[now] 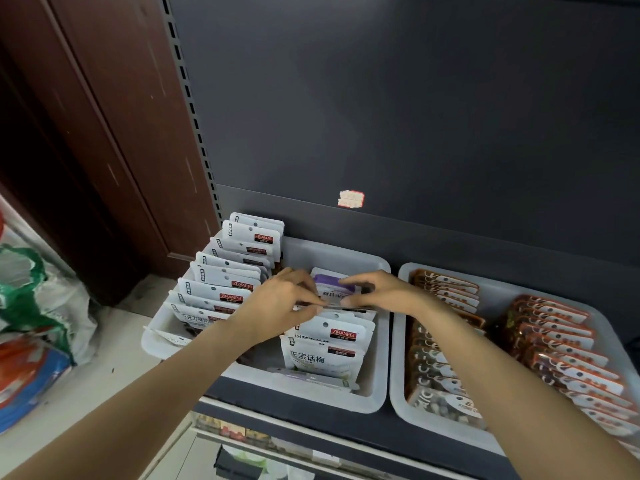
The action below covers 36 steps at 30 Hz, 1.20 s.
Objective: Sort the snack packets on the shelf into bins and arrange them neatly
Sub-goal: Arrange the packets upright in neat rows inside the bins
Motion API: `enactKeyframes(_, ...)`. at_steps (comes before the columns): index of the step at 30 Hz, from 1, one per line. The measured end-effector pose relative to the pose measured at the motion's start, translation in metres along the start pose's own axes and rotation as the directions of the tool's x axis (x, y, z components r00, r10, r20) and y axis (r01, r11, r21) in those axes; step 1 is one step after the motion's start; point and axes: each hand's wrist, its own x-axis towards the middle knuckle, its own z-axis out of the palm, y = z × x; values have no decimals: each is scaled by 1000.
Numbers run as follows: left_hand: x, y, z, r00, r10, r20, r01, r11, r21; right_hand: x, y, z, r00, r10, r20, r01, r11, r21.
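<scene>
Mostly, we judge the sorting well along. At lower right of the frame the right bin (401, 341) holds two tidy rows of orange packets (561, 344), overlapped like tiles. In the centre, the left bin (377, 396) carries a standing row of white packets (225, 271) along its left side, also neat. The row beside it is unfinished: a few white packs (332, 348) lean at the front and a purple pack (332, 282) stands behind them. Our left hand (280, 299) and right hand (377, 292) meet there, each pinching the top edge of a pack in that row. What we think is left is squaring this row and filling the bare space behind it.
</scene>
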Motion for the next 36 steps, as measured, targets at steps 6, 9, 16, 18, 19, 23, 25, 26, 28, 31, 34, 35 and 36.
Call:
enactKeyframes(6,-7,-8,-5,986,55,155,-35,991,-127,7,-1,8,999,28,43,-23,993,-119)
enactKeyframes(9,-13,-10,-5,985,74,153,-52,989,-140,7,-7,6,992,68,110,-47,982,-182)
enactKeyframes(16,-17,-12,-1,992,19,122,-2,991,-135,10,-14,7,997,56,49,-44,972,-230)
enactKeyframes(18,-17,-10,-1,994,10,105,3,992,-127,9,-15,7,999,30,38,-19,965,-261)
enactKeyframes(19,-18,-10,-1,995,11,101,1,992,-125,8,-15,7,1000,-11,9,14,959,-282)
enactKeyframes(23,-21,-12,-1,995,39,94,-29,993,-111,9,-10,5,926,-221,-307,117,939,-322)
enactKeyframes(25,-21,-13,-1,993,43,107,-32,995,-98,12,-9,3,882,-234,-410,98,940,-327)
enactKeyframes(26,-21,-13,-2,991,44,124,-33,995,-91,15,-9,3,861,-237,-451,69,931,-358)
enactKeyframes(28,-19,-12,-4,984,46,172,-29,994,-104,19,-10,2,779,-243,-578,-41,900,-434)
enactKeyframes(31,-18,-16,-1,981,-1,192,23,993,-113,21,-11,1,666,-261,-699,-86,904,-419)
enactKeyframes(34,-17,-20,2,986,-33,161,47,995,-84,19,-9,6,799,-298,-521,86,916,-392)
enactKeyframes(35,-17,-20,2,988,-29,149,43,994,-97,16,-10,9,857,-276,-436,124,930,-346)
enactKeyframes(36,-17,-20,2,989,-29,144,45,993,-108,13,-10,11,906,-234,-353,134,949,-285)
